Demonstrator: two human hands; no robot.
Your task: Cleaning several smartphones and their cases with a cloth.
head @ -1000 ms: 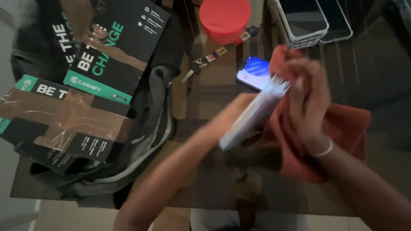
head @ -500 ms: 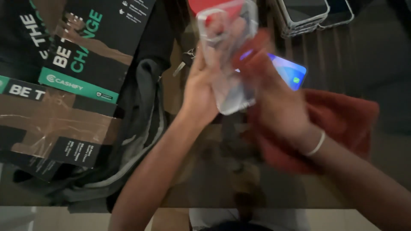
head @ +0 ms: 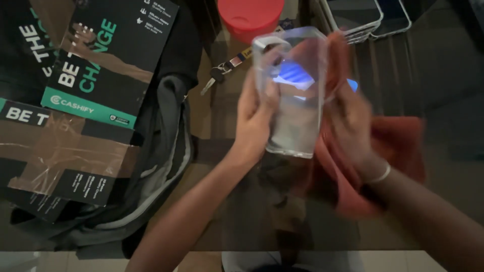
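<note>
Two hands hold a clear phone case (head: pixel 295 95) upright above the table (head: pixel 443 166): the left hand (head: pixel 254 121) has its fingers clamped on the case's left edge, the right hand (head: pixel 353 126) presses a red cloth (head: pixel 398 146) against its right side. Beyond lie keys (head: pixel 222 73), a red lid (head: pixel 250 15) and phones (head: pixel 370 15).

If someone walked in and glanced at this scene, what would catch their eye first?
A clear phone case held up in the middle by the left hand, with the right hand pressing an orange-red cloth against it. Then the black and green packages at left and a red lid at the top.
</note>
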